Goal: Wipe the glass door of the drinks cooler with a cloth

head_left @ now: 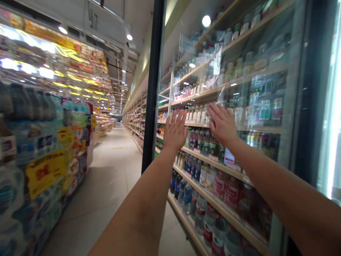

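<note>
A tall glass cooler door (202,39) with a black frame (153,81) stands in front of me. My left hand (175,132) is raised flat with its fingers stretched upward, near the framed edge of the glass. Farther right, my right hand (222,122) is also flat, fingers extended and pointing up and left. Both palms face the pane and hold nothing; whether they press on it I cannot tell for certain. Behind the glass, wooden-edged shelves (218,164) carry rows of bottles, among them pink-labelled bottles (231,193) and large clear bottles (200,213).
On the left, shrink-wrapped bottle packs (29,138) are stacked with a yellow price sign (45,172) on them. A tiled aisle floor (113,167) runs away between that stack and the cooler. Long wall shelves (134,117) continue along the right side of the aisle.
</note>
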